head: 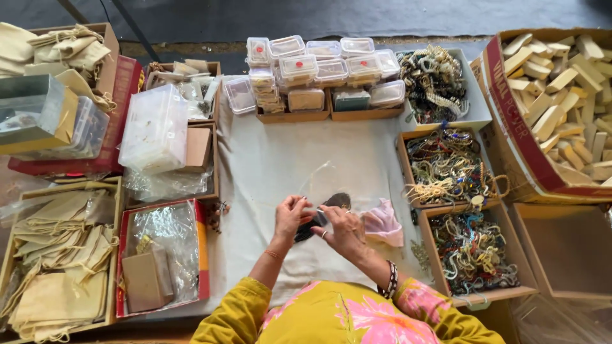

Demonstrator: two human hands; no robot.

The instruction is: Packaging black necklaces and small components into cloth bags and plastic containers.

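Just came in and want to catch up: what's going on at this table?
A person in a yellow flowered top sits at a cloth-covered table. Both hands meet over its middle: the left hand and right hand together hold a small dark item that seems to sit in a clear plastic bag; I cannot tell what it is. A pink cloth lies just right of the hands. Trays of beaded bracelets stand to the right, small clear lidded boxes at the back.

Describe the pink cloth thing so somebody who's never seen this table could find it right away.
Start at the pale cloth covering the table's middle. Near its right edge, just left of the lower bead tray, lies the pink pouch, beside the right hand. It is the only pink item; other pouches are beige.
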